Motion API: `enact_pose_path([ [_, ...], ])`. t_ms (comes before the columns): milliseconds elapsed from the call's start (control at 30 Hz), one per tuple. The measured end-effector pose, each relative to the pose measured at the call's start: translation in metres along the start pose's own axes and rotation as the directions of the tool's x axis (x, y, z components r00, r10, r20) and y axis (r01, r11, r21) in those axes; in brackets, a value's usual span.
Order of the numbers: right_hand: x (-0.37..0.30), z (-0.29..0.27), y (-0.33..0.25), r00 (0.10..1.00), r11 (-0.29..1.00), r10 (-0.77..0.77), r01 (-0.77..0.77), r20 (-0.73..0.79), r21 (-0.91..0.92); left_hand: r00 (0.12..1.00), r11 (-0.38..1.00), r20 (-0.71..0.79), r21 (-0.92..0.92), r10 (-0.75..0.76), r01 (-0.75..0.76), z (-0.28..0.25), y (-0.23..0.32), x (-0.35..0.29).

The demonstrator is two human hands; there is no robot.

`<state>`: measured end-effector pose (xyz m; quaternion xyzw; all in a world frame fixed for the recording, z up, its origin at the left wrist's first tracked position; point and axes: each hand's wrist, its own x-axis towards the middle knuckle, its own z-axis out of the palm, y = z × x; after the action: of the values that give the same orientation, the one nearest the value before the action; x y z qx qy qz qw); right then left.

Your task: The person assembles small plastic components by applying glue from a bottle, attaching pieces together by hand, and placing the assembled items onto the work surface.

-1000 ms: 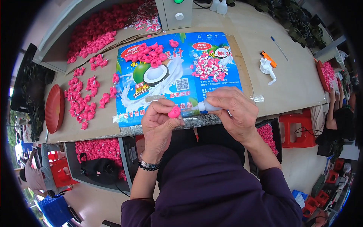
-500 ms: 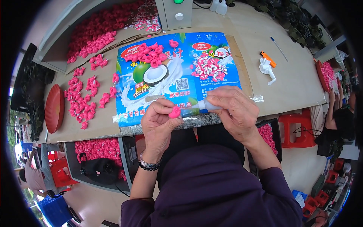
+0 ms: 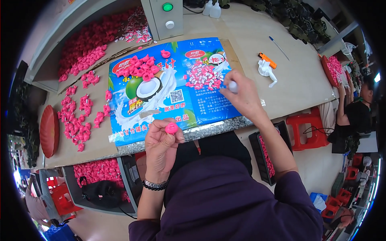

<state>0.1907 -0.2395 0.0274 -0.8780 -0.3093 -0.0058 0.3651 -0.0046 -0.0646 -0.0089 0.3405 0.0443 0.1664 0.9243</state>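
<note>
The left hand (image 3: 159,142) pinched a pink piece (image 3: 172,129) over the counter's (image 3: 241,42) near edge, while the right hand (image 3: 246,96), at 2 o'clock from it, grasped a white bottle (image 3: 233,86) beside the pile of small bits (image 3: 203,76) at 1 o'clock. Work looked to be mid-batch: one piece was in hand, a cluster (image 3: 138,69) of pink pieces lay on the blue sheet (image 3: 209,108) at 11 o'clock, and bits remained plentiful. Loose pieces (image 3: 72,128) spread across the counter at 9 o'clock; others crowded a drawer (image 3: 127,180) at 8 o'clock. Which were finished could not be told.
</note>
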Motion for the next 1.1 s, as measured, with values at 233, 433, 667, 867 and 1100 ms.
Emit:
enact_pose_path([
  [233, 0.009, 0.017, -0.006, 0.98, 0.954, -0.194, 0.201, 0.054, -0.22, 0.999, 0.999, -0.028, 0.011, -0.035, 0.036, 0.001, -0.004, -0.004],
  [433, 0.006, 0.024, -0.008, 0.982, 0.946, -0.171, 0.185, 0.074, -0.268, 0.999, 0.999, -0.028, 0.017, -0.043, 0.044, -0.001, -0.004, -0.005],
  [667, -0.002, 0.011, -0.002, 0.994, 0.991, -0.069, 0.059, 0.084, 0.122, 0.998, 0.998, -0.011, 0.016, -0.057, 0.057, -0.001, -0.004, -0.004],
  [867, 0.006, 0.011, 0.0, 0.984, 0.985, -0.172, 0.173, 0.057, -0.014, 0.998, 0.999, -0.016, 0.005, -0.054, 0.054, 0.0, -0.005, -0.005],
  [1100, 0.016, 0.015, 0.005, 0.853, 0.859, -0.462, 0.498, 0.241, -0.119, 0.996, 0.996, -0.01, -0.013, -0.084, 0.084, 0.002, -0.006, -0.002],
])
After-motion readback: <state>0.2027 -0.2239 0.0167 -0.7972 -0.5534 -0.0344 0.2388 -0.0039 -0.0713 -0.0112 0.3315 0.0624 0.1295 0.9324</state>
